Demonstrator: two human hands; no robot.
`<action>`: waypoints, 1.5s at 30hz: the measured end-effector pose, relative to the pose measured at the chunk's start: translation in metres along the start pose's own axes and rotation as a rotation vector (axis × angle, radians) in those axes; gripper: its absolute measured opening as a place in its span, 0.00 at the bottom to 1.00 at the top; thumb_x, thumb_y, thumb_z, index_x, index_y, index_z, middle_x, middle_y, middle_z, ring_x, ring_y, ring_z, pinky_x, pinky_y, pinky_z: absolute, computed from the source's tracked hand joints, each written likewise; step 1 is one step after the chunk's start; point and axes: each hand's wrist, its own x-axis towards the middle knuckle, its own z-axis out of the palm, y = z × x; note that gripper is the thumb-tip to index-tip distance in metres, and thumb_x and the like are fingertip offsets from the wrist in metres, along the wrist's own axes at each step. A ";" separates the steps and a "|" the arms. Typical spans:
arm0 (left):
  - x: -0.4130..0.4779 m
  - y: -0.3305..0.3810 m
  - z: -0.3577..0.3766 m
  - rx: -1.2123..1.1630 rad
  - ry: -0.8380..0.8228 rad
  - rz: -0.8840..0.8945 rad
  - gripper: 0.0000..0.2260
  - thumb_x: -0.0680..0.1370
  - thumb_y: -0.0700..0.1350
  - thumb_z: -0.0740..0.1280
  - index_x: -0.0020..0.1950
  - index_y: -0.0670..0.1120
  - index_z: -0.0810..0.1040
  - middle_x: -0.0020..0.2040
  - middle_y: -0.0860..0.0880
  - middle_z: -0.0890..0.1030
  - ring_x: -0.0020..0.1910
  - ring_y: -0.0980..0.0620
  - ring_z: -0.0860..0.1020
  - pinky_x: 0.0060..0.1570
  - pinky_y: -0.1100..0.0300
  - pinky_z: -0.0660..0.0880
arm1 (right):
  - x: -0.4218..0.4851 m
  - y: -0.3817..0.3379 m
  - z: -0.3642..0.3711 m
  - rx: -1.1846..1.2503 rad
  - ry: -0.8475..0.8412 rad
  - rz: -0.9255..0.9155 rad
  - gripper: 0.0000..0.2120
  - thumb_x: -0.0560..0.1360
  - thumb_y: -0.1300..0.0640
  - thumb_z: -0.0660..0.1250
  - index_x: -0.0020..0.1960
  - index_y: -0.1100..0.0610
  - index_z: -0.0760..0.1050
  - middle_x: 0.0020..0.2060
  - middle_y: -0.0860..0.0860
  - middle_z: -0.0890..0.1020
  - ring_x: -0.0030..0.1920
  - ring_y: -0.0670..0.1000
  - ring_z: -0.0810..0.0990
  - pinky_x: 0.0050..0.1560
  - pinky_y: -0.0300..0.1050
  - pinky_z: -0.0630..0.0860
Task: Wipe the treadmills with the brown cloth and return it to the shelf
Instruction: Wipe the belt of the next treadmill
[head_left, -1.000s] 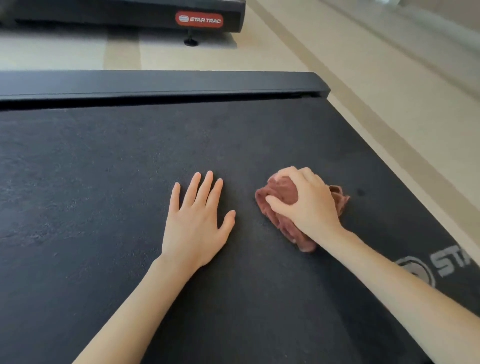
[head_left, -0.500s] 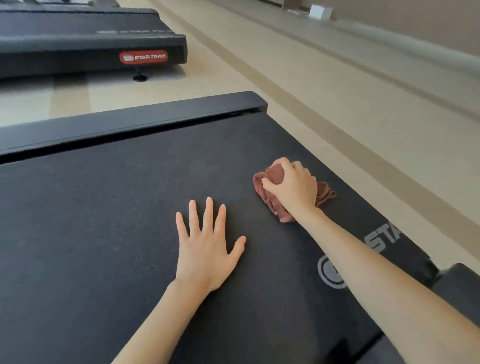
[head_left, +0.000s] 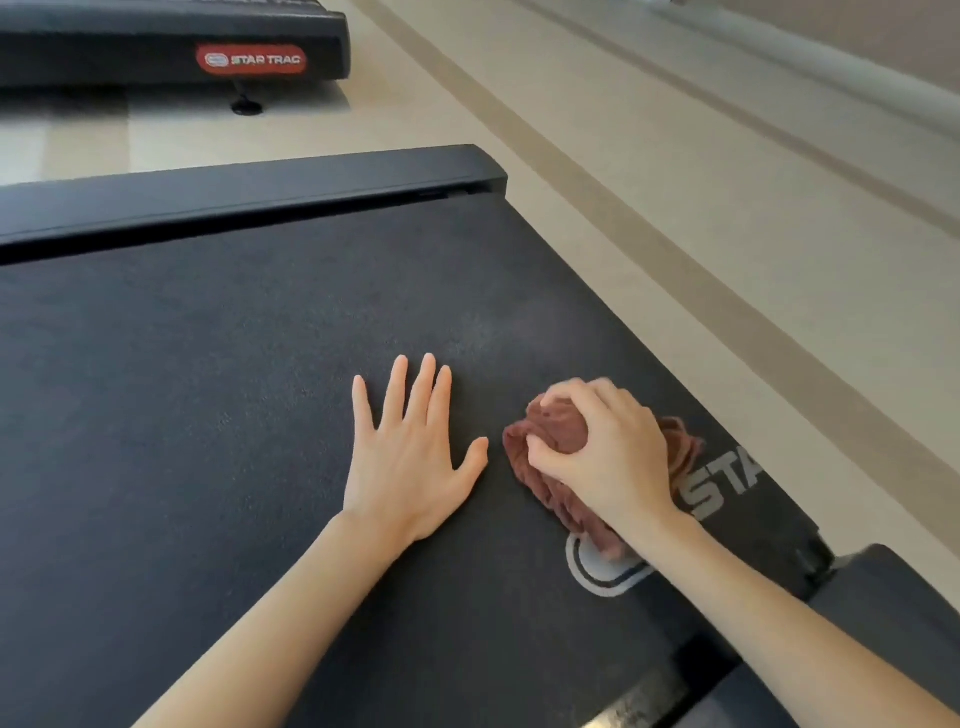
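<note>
1. While the right hand (head_left: 602, 457) bears down on the bunched brown cloth (head_left: 553, 434) against the treadmill belt (head_left: 208, 415), the step in hand reads as wiping; the shelf return is not yet begun.
2. Cloth location: right side of the belt, near its edge, lying partly over the white belt logo (head_left: 727, 483). It is crumpled into a wad, not spread flat.
3. Right hand: fingers curled over the top of the cloth and thumb dug into its left side, a firm clench. Cloth pokes out past the hand on both sides.
4. Left hand (head_left: 410, 467): flat on the belt, fingers straight and a little spread, thumb out. It holds nothing and lies just beside the cloth, not touching it. Probably a brace for body weight.
5. Next move, my guess: drag the wad across more of the belt with steady downward pressure. A wad covers little per pass, so overlapping strokes are needed. The left hand lies in the path of any leftward sweep and would have to lift.
6. Second treadmill (head_left: 156, 47), with a red STAR TRAC badge (head_left: 251, 59), sits well apart across the pale floor (head_left: 675, 234); likely due for wiping too. No shelf in view.
</note>
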 end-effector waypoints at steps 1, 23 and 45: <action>0.000 0.000 0.000 -0.003 -0.002 -0.002 0.36 0.75 0.65 0.40 0.77 0.47 0.48 0.78 0.49 0.46 0.76 0.47 0.41 0.72 0.39 0.39 | 0.021 -0.001 0.009 -0.022 0.025 0.006 0.17 0.67 0.38 0.64 0.51 0.44 0.74 0.46 0.47 0.78 0.47 0.52 0.77 0.47 0.50 0.73; -0.002 -0.028 -0.009 -0.117 0.081 -0.144 0.33 0.77 0.62 0.48 0.77 0.44 0.50 0.78 0.49 0.51 0.76 0.52 0.45 0.73 0.43 0.41 | -0.007 -0.009 0.004 -0.015 -0.074 -0.051 0.17 0.66 0.35 0.62 0.51 0.41 0.72 0.47 0.43 0.78 0.47 0.47 0.76 0.49 0.45 0.74; -0.004 -0.024 -0.011 -0.049 0.011 -0.080 0.35 0.76 0.64 0.45 0.77 0.45 0.51 0.78 0.46 0.50 0.76 0.47 0.43 0.72 0.39 0.42 | -0.046 0.054 -0.045 0.052 -0.054 0.044 0.15 0.65 0.41 0.68 0.50 0.37 0.70 0.49 0.40 0.77 0.50 0.45 0.77 0.53 0.49 0.75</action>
